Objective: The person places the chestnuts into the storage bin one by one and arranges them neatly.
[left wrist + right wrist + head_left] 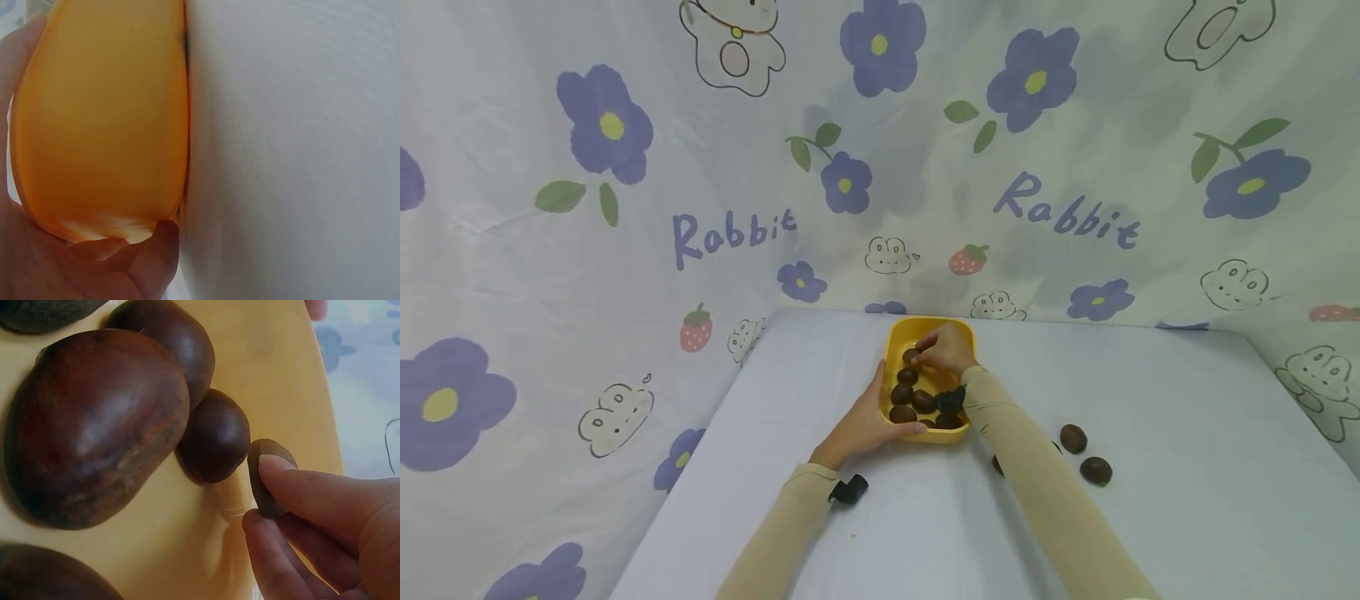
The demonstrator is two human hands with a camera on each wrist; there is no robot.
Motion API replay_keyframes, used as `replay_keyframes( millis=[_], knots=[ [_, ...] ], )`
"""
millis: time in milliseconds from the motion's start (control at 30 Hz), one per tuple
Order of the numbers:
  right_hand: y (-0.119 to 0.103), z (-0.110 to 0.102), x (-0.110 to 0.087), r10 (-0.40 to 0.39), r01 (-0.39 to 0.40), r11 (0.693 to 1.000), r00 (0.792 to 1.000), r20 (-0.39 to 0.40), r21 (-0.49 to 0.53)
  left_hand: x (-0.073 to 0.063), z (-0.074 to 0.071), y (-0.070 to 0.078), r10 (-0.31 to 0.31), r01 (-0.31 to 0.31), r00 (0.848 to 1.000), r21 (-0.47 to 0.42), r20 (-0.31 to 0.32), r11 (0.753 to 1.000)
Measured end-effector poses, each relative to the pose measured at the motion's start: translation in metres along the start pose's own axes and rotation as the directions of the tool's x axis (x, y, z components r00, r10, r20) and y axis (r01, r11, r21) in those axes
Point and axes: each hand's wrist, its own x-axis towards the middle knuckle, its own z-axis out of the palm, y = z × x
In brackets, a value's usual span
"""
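A yellow plastic box (951, 436) stands on the white table with several brown chestnuts (902, 394) inside. My left hand (867, 419) grips the box by its near left corner; the left wrist view shows the fingers and thumb wrapped around the orange-lit wall (106, 112). Inside the box, toward its far end, my right hand (951, 348) pinches a small chestnut (267, 481) between thumb and fingertips. That chestnut is right beside another dark, shiny one (215, 436). Part of the box interior is hidden under the right hand and wrist.
To the right of the box, two loose chestnuts (1096, 471) lie on the table (1187, 417). More chestnuts peek out from beneath the right sleeve (1052, 492). Behind the table hangs a white cloth (917, 142) printed with flowers and rabbits.
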Motion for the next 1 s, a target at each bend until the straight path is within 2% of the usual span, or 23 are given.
replay_keyframes(
  millis=[200, 367, 567, 667, 800, 1000],
  knots=[
    [-0.002, 0.001, 0.0, -0.023, 0.024, 0.998, 1.0, 0.02, -0.056, -0.001, 0.0, 0.001, -0.016, 0.016, 1.0, -0.008, -0.002, 1.0],
    [-0.004, 0.0, -0.002, -0.007, 0.01, 0.996, 0.999, 0.037, -0.093, -0.002, 0.001, 0.002, -0.009, 0.009, 1.0, -0.009, 0.007, 1.0],
    [-0.007, -0.006, -0.004, 0.011, -0.006, 0.998, 0.996, 0.088, -0.057, -0.002, 0.001, 0.002, -0.018, 0.018, 1.0, 0.001, 0.0, 1.0],
    [-0.011, -0.016, -0.005, -0.007, 0.012, 0.998, 0.995, 0.096, -0.055, -0.002, 0.001, 0.002, -0.012, 0.012, 1.0, -0.001, -0.005, 1.0],
    [-0.016, -0.037, -0.011, -0.089, 0.093, 0.994, 0.993, 0.077, -0.06, -0.001, 0.001, 0.002, -0.014, 0.014, 1.0, -0.002, -0.007, 1.0],
    [-0.019, -0.078, -0.037, -0.163, 0.166, 0.985, 0.986, 0.045, -0.051, -0.001, 0.0, 0.003, -0.014, 0.014, 1.0, -0.011, -0.006, 1.0]
  ],
)
